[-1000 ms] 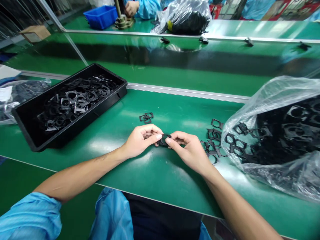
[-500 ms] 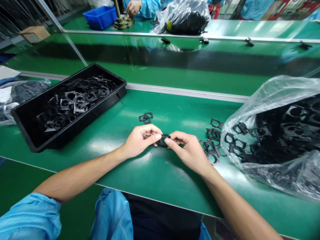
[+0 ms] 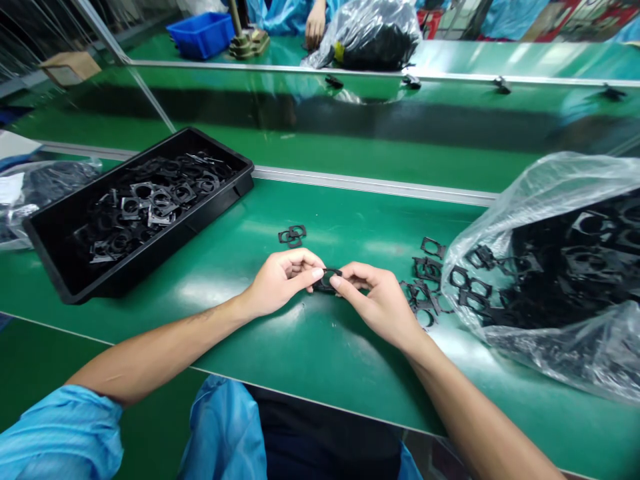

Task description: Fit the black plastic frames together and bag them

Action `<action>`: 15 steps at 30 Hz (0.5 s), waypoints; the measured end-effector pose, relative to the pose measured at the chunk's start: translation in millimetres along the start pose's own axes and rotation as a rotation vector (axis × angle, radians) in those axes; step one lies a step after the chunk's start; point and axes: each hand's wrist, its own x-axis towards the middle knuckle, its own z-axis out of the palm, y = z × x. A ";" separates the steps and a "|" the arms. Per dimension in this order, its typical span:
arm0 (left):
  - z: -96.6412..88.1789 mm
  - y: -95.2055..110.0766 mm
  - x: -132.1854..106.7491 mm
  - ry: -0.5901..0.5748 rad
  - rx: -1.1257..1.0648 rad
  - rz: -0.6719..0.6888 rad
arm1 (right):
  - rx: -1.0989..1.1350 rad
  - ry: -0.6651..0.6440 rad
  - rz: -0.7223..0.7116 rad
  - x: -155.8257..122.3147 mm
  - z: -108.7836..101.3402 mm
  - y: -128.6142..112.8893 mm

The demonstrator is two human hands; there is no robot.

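Note:
Between my two hands is a small black frame-like part with a round opening [image 3: 327,287], held just above the green table [image 3: 280,367]. My left hand [image 3: 287,280] pinches its left side with thumb and fingers. On its right side, the thumb and fingers of my right hand [image 3: 373,300] are closed on the same part. Beyond my hands lie a few similar black parts [image 3: 293,235], overlapping one another. Several more loose black parts [image 3: 425,283] are scattered to the right of my right hand.
A black tray [image 3: 170,247] full of such parts stands at the left. At the right, an open clear plastic bag [image 3: 500,193] spills black parts. A metal rail [image 3: 370,185] crosses behind. Across the line are a blue bin [image 3: 203,37] and a co-worker's hand [image 3: 315,25].
My hands stay in place, and the black part between them has shifted very slightly. The co-worker's hand across the line has moved right, from the metal fixture toward the plastic bag.

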 end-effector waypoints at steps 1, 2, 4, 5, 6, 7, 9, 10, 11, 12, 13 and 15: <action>-0.1 0.1 0.0 0.003 0.009 0.005 | 0.000 0.002 0.002 -0.1 0.0 -0.1; -0.1 0.4 0.0 0.007 0.017 0.010 | -0.002 0.003 0.006 -0.2 -0.1 -0.2; 0.1 1.0 0.1 0.011 0.022 0.017 | -0.003 0.006 0.010 -0.1 -0.2 -0.2; 0.2 1.3 0.2 0.007 0.018 0.017 | -0.001 0.008 0.010 0.0 -0.3 -0.2; 0.3 1.4 0.3 0.002 0.009 0.015 | 0.004 0.008 0.008 0.2 -0.2 -0.2; 0.4 1.5 0.5 -0.003 -0.001 0.011 | 0.010 0.009 0.006 0.4 -0.1 -0.3; 0.5 1.4 0.6 -0.008 -0.017 0.006 | 0.025 0.010 0.011 0.6 0.4 -0.8; 0.4 1.3 0.5 -0.008 -0.020 0.005 | 0.034 0.011 0.015 0.6 0.8 -1.2; 0.3 1.2 0.3 -0.004 -0.020 0.004 | 0.047 0.010 0.021 0.4 1.3 -1.6; 0.2 1.2 0.0 0.003 -0.019 0.004 | 0.063 0.010 0.028 0.2 1.8 -2.1; 0.2 1.1 -0.4 0.012 -0.017 0.004 | 0.082 0.014 0.032 -0.1 2.3 -2.5; 0.2 1.1 -1.2 0.028 -0.009 0.010 | 0.117 0.023 0.040 -0.6 3.0 -2.8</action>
